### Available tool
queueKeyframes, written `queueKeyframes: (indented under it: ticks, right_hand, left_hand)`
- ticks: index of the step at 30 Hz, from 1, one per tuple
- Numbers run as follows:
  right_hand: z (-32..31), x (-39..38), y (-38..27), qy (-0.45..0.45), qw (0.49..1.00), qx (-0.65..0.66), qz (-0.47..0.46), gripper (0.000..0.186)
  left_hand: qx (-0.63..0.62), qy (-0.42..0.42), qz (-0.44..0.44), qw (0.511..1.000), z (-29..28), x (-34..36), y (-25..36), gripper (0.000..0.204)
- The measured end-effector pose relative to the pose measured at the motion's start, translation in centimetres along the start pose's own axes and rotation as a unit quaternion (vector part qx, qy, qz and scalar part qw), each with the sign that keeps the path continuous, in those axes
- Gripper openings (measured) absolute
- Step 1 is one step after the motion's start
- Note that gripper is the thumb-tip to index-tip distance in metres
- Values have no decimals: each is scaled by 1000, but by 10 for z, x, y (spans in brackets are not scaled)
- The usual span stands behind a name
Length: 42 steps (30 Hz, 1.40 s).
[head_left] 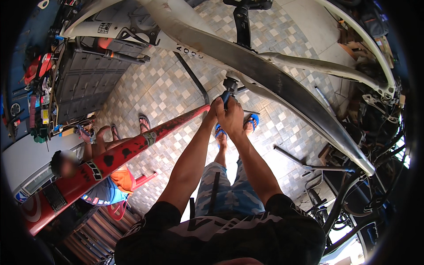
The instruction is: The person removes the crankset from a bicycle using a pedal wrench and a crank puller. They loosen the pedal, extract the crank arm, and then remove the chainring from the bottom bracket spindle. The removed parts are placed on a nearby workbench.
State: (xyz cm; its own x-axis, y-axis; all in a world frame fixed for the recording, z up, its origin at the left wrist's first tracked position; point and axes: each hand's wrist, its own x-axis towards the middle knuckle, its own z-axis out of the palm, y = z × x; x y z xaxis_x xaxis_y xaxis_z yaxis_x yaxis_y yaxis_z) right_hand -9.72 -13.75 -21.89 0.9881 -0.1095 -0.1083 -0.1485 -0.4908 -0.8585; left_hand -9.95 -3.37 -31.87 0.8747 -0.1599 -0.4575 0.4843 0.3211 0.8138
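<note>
In front of me hangs a grey-white bicycle frame (282, 86), its tubes scuffed and dusty. Just under its lower middle is a black round fitting (230, 84). A tool with a blue-and-black handle (225, 97) reaches up to that fitting; its exact kind is hidden by my fingers. My left hand (213, 115) and my right hand (231, 116) are pressed side by side, both closed around the handle's lower part. Beside my left hand ends a long red tube (132, 148) with stickers and dark worn patches.
A person (99, 192) sits low at the left, behind the red tube. Dark drawer cabinets (90, 81) and hanging tools line the left side. Bicycle parts (353, 198) crowd the right. A metal stand leg (304, 164) crosses the tiled floor (172, 157) near my feet.
</note>
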Motion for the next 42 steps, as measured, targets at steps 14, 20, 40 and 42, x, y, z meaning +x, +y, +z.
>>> queueKeyframes:
  ticks: [14,20,40,42]
  right_hand:
    - [-19,11,-9,-75,969,236,-8,52]
    - [-40,19,-14,-94,989,73,-86,57]
    - [-20,22,-27,-94,986,-126,62,59]
    - [-26,22,-42,-114,976,-173,68,58]
  left_hand:
    - [104,20,-19,994,-39,23,-36,25]
    - [523,234,-51,818,-63,25,26,32]
    - [577,396,47,713,49,-81,243,24]
    - [550,356,57,753,89,-113,275,25]
